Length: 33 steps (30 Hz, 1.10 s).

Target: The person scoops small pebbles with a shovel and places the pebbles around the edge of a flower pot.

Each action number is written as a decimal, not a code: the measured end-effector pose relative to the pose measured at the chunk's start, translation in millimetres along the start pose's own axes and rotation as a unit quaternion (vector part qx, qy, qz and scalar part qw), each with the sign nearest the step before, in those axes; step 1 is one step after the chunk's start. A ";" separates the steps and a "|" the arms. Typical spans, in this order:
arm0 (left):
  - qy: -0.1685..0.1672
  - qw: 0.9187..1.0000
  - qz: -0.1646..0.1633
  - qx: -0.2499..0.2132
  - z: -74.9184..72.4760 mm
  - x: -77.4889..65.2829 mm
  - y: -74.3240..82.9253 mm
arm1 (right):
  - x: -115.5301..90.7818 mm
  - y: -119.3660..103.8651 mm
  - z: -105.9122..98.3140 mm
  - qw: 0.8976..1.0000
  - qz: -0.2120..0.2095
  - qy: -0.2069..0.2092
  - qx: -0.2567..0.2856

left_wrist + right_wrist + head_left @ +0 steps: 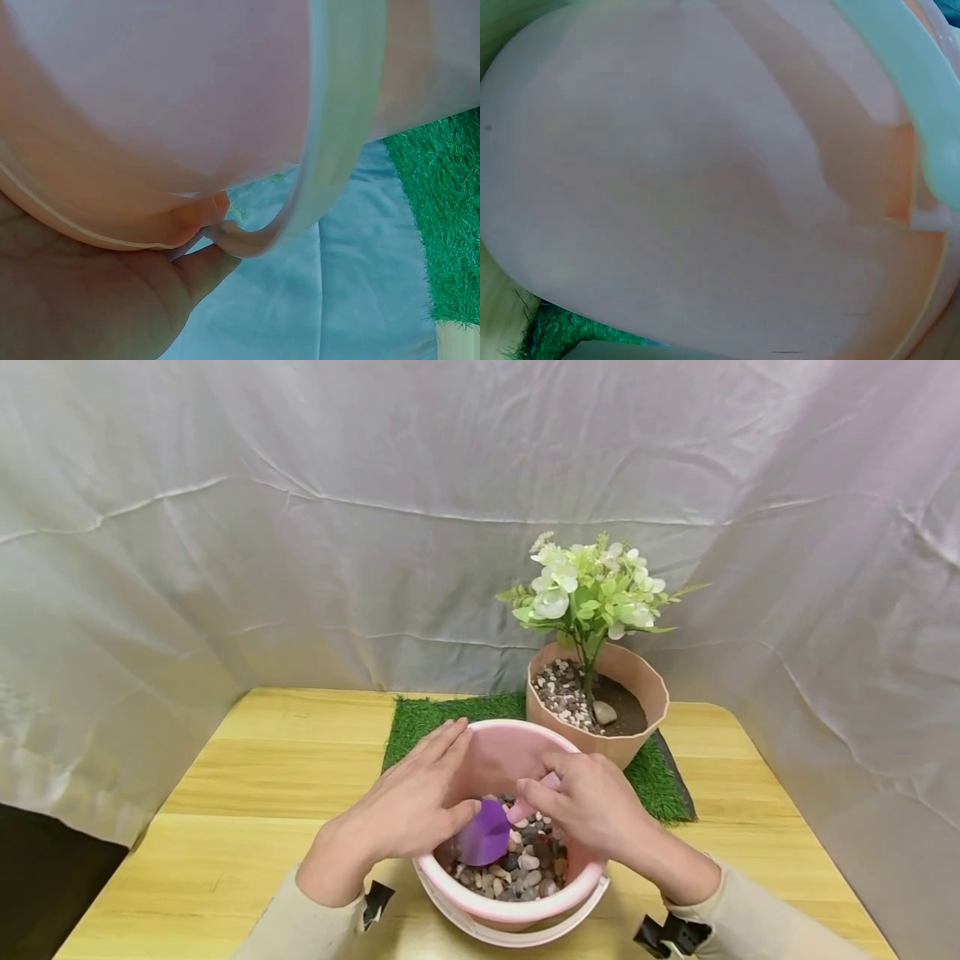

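Observation:
A pink bucket (540, 906) stands at the front of the table, with mixed pebbles (528, 864) inside. My left hand (412, 789) grips its left rim, thumb over the inside and fingers along the outer side. In the left wrist view, that hand (97, 300) lies against the rim beside the hinge of the bucket's carrying handle (341, 112). My right hand (592, 797) holds a small toy shovel by its pink handle (521, 811). The shovel's purple blade (486, 835) is down at the pebbles, close to my left thumb. Bucket wall (667, 187) fills the right wrist view.
Behind the bucket, a peach flowerpot (536, 706) holds a white-flowered plant (592, 589), small stones and dark soil. The pot stands on a green turf mat (435, 714). Grey cloth (420, 577) hangs around the wooden table (262, 777).

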<state>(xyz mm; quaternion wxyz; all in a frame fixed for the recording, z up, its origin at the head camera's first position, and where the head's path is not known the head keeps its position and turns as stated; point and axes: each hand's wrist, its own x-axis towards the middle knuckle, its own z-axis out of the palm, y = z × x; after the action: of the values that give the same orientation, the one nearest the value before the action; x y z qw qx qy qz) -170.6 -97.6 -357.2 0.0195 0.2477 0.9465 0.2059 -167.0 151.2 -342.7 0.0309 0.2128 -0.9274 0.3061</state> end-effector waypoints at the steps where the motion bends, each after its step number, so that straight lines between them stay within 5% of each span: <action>1: -0.001 1.000 0.000 0.001 0.1 0.0 0.1 | -0.1 0.2 -0.4 1.000 0.003 -0.004 0.008; 22: -0.007 1.000 0.005 0.008 -0.4 1.3 -0.7 | -0.5 8.3 -8.9 0.998 -0.002 -0.018 0.067; 33: -0.007 1.000 0.011 0.002 -1.1 0.7 -2.3 | -1.4 9.9 -19.4 0.986 0.019 -0.053 0.157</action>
<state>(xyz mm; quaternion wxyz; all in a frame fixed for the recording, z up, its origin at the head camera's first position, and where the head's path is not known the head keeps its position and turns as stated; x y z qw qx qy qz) -172.4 -99.6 -357.0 0.0232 0.2598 0.9440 0.2021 -171.3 170.1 -332.7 -0.0583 0.2130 -0.8721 0.4366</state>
